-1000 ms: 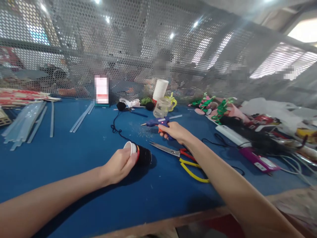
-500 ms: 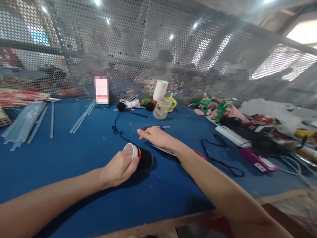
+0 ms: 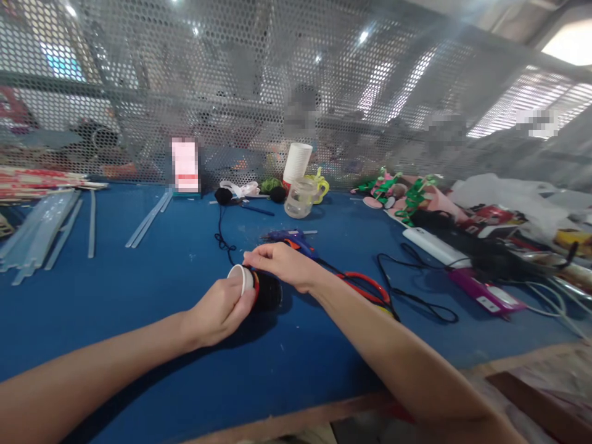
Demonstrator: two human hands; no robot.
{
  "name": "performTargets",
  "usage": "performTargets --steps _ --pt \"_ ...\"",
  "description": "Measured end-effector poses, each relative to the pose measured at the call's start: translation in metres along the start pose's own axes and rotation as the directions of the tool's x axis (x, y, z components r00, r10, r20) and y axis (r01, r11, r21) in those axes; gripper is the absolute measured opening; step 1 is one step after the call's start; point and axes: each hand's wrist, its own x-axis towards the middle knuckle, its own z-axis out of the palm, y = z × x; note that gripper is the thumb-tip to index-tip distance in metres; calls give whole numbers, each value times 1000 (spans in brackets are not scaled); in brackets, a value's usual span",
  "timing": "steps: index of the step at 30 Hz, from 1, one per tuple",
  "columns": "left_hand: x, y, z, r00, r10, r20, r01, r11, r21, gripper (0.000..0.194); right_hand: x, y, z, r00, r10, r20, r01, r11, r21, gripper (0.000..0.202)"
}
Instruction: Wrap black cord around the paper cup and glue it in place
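Note:
My left hand [image 3: 219, 311] is closed on a paper cup [image 3: 235, 272], thumb outside and fingers reaching into its white mouth. The cup lies tilted, its mouth toward the left. Black yarn [image 3: 268, 292] covers most of its outside, with a red and orange band showing near the rim. My right hand [image 3: 282, 264] is at the cup's upper side, thumb and fingertips pinched on the yarn strand close to the rim. From there the strand runs back in loose loops to a black yarn ball [image 3: 224, 196].
Behind my right hand lies a blue glue gun [image 3: 291, 237], with red-handled scissors [image 3: 367, 285] beside my forearm. A clear jar [image 3: 300, 198] and stacked white cups [image 3: 297, 161] stand farther back. Glue sticks [image 3: 41, 228] lie left; a purple-and-white power strip [image 3: 481, 293] lies right.
My right hand has moved left and down, from above the glue gun to the cup's rim. The glue gun and scissors show more now. My left hand still grips the cup.

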Motion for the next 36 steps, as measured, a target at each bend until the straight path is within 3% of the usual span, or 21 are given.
performTargets --steps 3,7,11,14,17,26,30,36 --pt "0 1 0 999 47 19 -47 999 9 25 -1 1 1 998 1 58 -5 997 76 19" --pt "0 1 -1 999 38 27 -38 999 -7 25 -2 1 2 999 -28 23 27 999 33 15" --pt "2 1 -3 988 -142 53 147 982 -118 29 -7 -5 2 981 -157 -117 159 987 9 13" --pt "4 3 -4 926 -365 93 377 893 -246 33 -12 -10 1 952 -221 -212 237 970 56 11" --pt "7 3 -4 848 -510 141 525 775 -353 37 -14 -12 -1 939 -204 -276 241 964 107 11" --pt "12 5 -6 746 -628 221 643 594 -484 39 -23 -20 -1 881 -301 -366 347 935 66 5" --pt "12 6 -7 743 -630 225 647 590 -483 39 -25 -21 -1 865 -300 -401 337 941 22 6" --pt "9 10 -4 798 -562 215 593 675 -439 40 -18 -14 -2 860 -300 -413 312 949 -41 7"
